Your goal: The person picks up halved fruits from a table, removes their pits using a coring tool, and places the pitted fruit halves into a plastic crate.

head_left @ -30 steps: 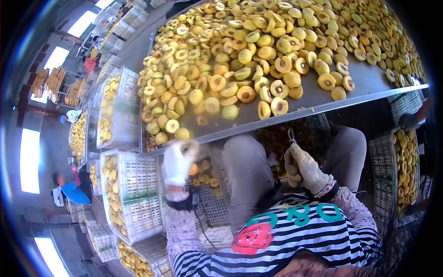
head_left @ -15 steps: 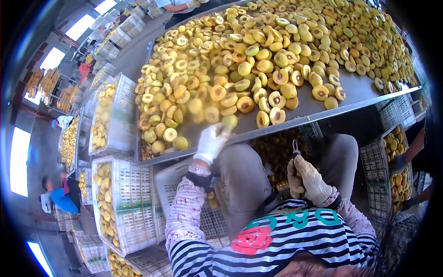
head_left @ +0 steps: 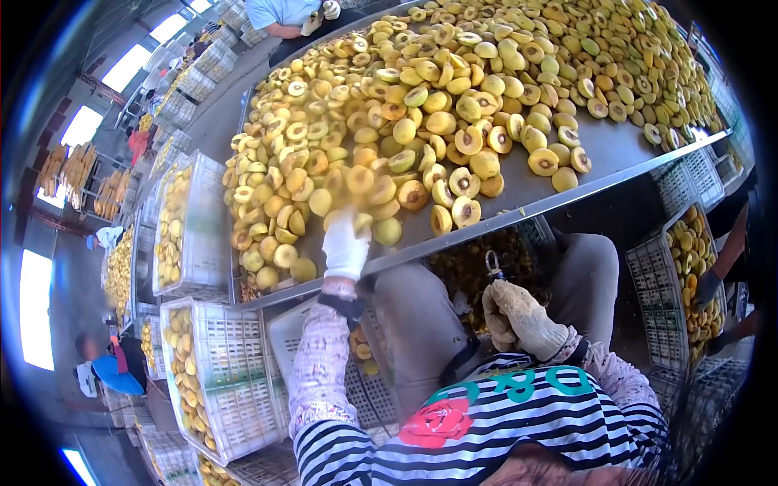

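Halved yellow stone fruits (head_left: 468, 140), which look like peaches, lie heaped on the metal table (head_left: 519, 212); many show brown pits or hollows. My left hand (head_left: 347, 247), in a white glove, reaches over the table's near edge to the fruit. Its fingertips are blurred among the halves, so whether they grip one cannot be made out. Above my lap, my right hand (head_left: 527, 314), in a beige knit glove, is closed around a small pitting tool (head_left: 493, 264). Only the tool's metal loop end sticks out; its handle is hidden in the glove.
A white crate (head_left: 231, 373) of fruit stands left of my legs, with another crate (head_left: 198, 219) behind it. An open crate (head_left: 279, 332) sits beside my knee. At right, a co-worker's gloved hand (head_left: 707, 287) is at a fruit crate (head_left: 648, 283). Another person (head_left: 284, 20) stands across the table.
My left hand has moved left and slightly farther in over the fruit. My right hand still holds the tool at my lap. The whole view has shifted slightly.
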The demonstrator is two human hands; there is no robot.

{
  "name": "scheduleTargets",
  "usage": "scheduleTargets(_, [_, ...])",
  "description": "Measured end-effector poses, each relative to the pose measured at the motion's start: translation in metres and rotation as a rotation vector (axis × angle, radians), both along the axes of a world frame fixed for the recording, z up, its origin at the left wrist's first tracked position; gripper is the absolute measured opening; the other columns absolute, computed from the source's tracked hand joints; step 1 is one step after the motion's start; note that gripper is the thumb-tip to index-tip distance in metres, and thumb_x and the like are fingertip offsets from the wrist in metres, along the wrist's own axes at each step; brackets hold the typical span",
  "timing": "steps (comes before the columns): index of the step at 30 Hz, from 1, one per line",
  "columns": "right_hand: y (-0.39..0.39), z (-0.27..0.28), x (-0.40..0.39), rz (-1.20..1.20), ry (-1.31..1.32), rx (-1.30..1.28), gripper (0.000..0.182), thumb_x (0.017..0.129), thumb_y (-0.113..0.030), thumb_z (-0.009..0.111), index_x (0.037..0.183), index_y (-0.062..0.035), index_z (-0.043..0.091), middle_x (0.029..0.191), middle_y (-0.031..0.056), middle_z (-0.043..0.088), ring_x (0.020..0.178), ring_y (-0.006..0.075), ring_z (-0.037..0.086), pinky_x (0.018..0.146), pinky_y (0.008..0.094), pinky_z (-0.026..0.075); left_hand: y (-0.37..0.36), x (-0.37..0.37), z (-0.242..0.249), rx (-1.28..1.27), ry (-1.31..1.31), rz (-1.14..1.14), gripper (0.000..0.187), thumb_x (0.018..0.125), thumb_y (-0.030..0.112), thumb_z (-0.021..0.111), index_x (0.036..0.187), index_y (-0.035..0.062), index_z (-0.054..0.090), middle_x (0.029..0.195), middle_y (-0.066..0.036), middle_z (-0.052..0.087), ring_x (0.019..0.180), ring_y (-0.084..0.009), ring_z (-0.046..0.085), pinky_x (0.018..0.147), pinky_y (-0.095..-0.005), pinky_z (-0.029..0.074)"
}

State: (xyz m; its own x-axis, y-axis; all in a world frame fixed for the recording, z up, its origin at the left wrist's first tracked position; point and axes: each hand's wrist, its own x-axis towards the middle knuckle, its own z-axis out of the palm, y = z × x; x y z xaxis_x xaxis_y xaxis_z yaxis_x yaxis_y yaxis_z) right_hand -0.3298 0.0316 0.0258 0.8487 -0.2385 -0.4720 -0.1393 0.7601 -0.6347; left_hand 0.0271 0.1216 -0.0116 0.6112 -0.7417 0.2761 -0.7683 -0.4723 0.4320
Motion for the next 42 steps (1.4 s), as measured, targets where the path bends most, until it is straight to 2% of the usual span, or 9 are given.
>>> scheduleTargets(4, [0.002,-0.003,0.019,0.090,0.116,-0.272,0.020,0.100,-0.028,0.058,0.103,-0.0082,0.060,0.068,0.0003,0.057,0.053,0.0111,0.052,0.048,0.0269,0.041,0.011,-0.084,0.055,-0.452,0.725,-0.196,0.034,0.087,-0.002,0.067,0.121,-0.0042,0.063,0.111,-0.008,0.067,0.096,-0.0128,0.063,0.086,-0.0275,0.052])
scheduleTargets(6, [0.010,0.005,0.032,0.091,-0.026,-0.467,0.030,0.099,-0.031,0.058,0.117,-0.0067,0.061,0.073,0.0015,0.061,0.063,0.0131,0.058,0.059,0.0273,0.047,0.017,-0.121,0.066,-0.354,0.969,-0.193,0.032,0.093,0.008,0.066,0.122,-0.0043,0.063,0.112,-0.010,0.068,0.096,-0.0148,0.064,0.086,-0.0282,0.053])
scheduleTargets(9, [0.013,-0.001,0.036,0.217,-0.078,-0.692,0.038,0.100,-0.037,0.056,0.122,-0.0056,0.061,0.078,0.0033,0.063,0.072,0.0132,0.060,0.067,0.0281,0.049,0.009,-0.161,0.052,-0.686,1.261,-0.217,0.052,0.105,0.046,0.046,0.116,-0.0023,0.062,0.106,-0.013,0.067,0.093,-0.0218,0.066,0.088,-0.0335,0.055])
scheduleTargets(13, [0.013,0.001,0.031,0.185,0.089,-0.524,0.040,0.100,-0.039,0.056,0.119,-0.0046,0.062,0.083,0.0074,0.064,0.077,0.0180,0.062,0.074,0.0334,0.051,-0.023,-0.198,0.057,-1.015,1.536,0.008,0.051,0.106,0.047,0.039,0.102,0.0006,0.059,0.106,-0.017,0.065,0.098,-0.0282,0.066,0.092,-0.0441,0.056])
scheduleTargets(26, [0.004,-0.016,0.026,0.292,0.055,-0.847,0.041,0.096,-0.039,0.057,0.116,-0.0033,0.063,0.094,0.0157,0.070,0.088,0.0283,0.068,0.082,0.0377,0.052,-0.013,-0.192,0.065,-0.436,1.455,0.062,0.054,0.107,0.040,0.035,0.096,-0.0037,0.065,0.093,-0.014,0.069,0.088,-0.0235,0.067,0.082,-0.0316,0.054])
scheduleTargets(30, [0.003,-0.021,0.027,0.330,-0.099,-0.424,0.036,0.098,-0.035,0.059,0.113,-0.0026,0.064,0.082,0.0086,0.067,0.076,0.0170,0.063,0.074,0.0328,0.051,-0.019,-0.224,0.055,-0.892,0.962,-0.023,0.047,0.107,0.034,0.039,0.101,-0.0056,0.065,0.095,-0.015,0.070,0.085,-0.0214,0.066,0.082,-0.0318,0.054])
scheduleTargets(35, [0.001,-0.013,0.021,0.292,-0.039,-0.770,0.037,0.097,-0.034,0.063,0.118,-0.0036,0.064,0.086,0.0072,0.068,0.079,0.0154,0.062,0.075,0.0315,0.051,-0.003,-0.201,0.056,-0.627,1.136,-0.333,0.020,0.094,0.003,0.046,0.096,-0.0076,0.063,0.101,-0.015,0.071,0.090,-0.0179,0.065,0.084,-0.0305,0.052])
scheduleTargets(39, [0.003,-0.023,0.021,0.254,-0.156,-0.686,0.039,0.097,-0.037,0.064,0.118,-0.0034,0.063,0.089,0.0079,0.068,0.082,0.0162,0.062,0.078,0.0316,0.050,-0.006,-0.213,0.069,-0.712,1.286,-0.061,0.026,0.098,0.014,0.047,0.093,-0.0060,0.063,0.095,-0.014,0.072,0.084,-0.0173,0.065,0.074,-0.0265,0.051])
scheduleTargets(42, [0.006,-0.031,0.020,0.283,-0.113,-0.696,0.040,0.098,-0.039,0.063,0.113,-0.0020,0.063,0.088,0.0067,0.067,0.082,0.0161,0.061,0.078,0.0318,0.050,-0.007,-0.192,0.074,-0.423,0.642,-0.430,0.033,0.101,0.021,0.046,0.099,-0.0048,0.066,0.088,-0.011,0.072,0.075,-0.0160,0.064,0.066,-0.0243,0.049])
